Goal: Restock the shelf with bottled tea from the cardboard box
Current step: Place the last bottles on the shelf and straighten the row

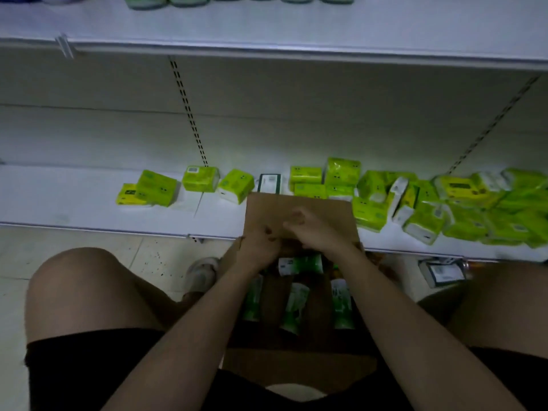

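Observation:
An open cardboard box [299, 364] stands on the floor between my knees, its far flap [326, 213] raised against the low shelf [74, 197]. Inside lie several green-and-white labelled tea bottles, such as one across the far end [301, 264] and one in the middle [293, 310]. Both hands are at the base of that flap. My left hand [261, 246] has its fingers curled round the flap's lower edge. Just to its right, my right hand [311, 232] is curled against the flap, and I cannot see whether it holds anything.
Bright green tissue packs [474, 209] lie scattered along the low shelf, thickest at the right, with bare white shelf at the left. An upper shelf [267, 31] overhangs. My shoe [201, 274] is left of the box; a small pack [441, 272] lies under the shelf edge.

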`<action>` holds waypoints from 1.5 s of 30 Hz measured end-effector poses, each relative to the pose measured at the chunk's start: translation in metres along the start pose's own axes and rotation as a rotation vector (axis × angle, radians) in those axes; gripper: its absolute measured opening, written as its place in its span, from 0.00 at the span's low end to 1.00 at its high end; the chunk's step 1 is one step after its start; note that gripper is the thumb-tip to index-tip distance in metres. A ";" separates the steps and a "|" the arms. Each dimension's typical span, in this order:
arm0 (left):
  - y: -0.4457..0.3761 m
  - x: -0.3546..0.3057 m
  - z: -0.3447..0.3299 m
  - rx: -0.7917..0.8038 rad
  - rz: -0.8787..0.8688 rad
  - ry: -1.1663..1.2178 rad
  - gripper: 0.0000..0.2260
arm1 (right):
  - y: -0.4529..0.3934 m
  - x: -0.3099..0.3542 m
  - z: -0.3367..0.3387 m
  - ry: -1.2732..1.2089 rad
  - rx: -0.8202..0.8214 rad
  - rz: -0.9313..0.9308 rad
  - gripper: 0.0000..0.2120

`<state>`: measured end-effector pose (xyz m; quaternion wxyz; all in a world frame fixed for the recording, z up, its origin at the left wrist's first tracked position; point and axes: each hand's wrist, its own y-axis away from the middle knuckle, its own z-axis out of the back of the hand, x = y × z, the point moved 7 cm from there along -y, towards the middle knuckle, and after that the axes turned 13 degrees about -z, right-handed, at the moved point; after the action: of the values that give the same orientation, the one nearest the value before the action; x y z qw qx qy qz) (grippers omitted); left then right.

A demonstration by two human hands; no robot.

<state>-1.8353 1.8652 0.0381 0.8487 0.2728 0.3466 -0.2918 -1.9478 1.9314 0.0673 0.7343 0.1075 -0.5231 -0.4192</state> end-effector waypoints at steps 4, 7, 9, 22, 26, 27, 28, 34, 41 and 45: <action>-0.001 0.066 -0.045 0.085 0.224 -0.016 0.27 | -0.032 -0.081 -0.019 -0.187 0.090 -0.359 0.09; 0.003 0.108 -0.069 0.105 0.343 0.010 0.29 | -0.043 -0.135 -0.030 -0.193 0.103 -0.510 0.14; 0.001 0.137 -0.086 0.128 0.395 0.002 0.29 | -0.052 -0.164 -0.040 -0.178 0.122 -0.551 0.13; -0.020 0.227 -0.165 0.275 0.577 -0.007 0.18 | -0.130 -0.246 -0.115 -0.114 0.225 -0.685 0.21; -0.015 0.237 -0.174 0.267 0.565 -0.202 0.38 | -0.137 -0.259 -0.130 -0.167 0.200 -0.746 0.30; -0.015 0.240 -0.178 0.272 0.577 -0.162 0.39 | -0.139 -0.261 -0.133 -0.175 0.197 -0.744 0.32; -0.015 0.243 -0.183 0.259 0.602 -0.085 0.39 | -0.140 -0.263 -0.136 -0.184 0.199 -0.745 0.33; -0.020 0.249 -0.184 0.052 0.725 0.382 0.33 | -0.141 -0.273 -0.137 -0.179 0.160 -0.781 0.25; -0.018 0.256 -0.176 0.120 0.781 0.399 0.44 | -0.131 -0.274 -0.134 -0.284 0.216 -0.868 0.25; 0.001 0.241 -0.179 0.176 0.821 0.556 0.41 | -0.118 -0.280 -0.123 -0.272 0.277 -0.907 0.32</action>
<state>-1.7695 1.9113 -0.2506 0.7429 0.5246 0.3976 0.1218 -1.9297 2.0269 -0.2459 0.3817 0.3653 -0.5654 -0.6334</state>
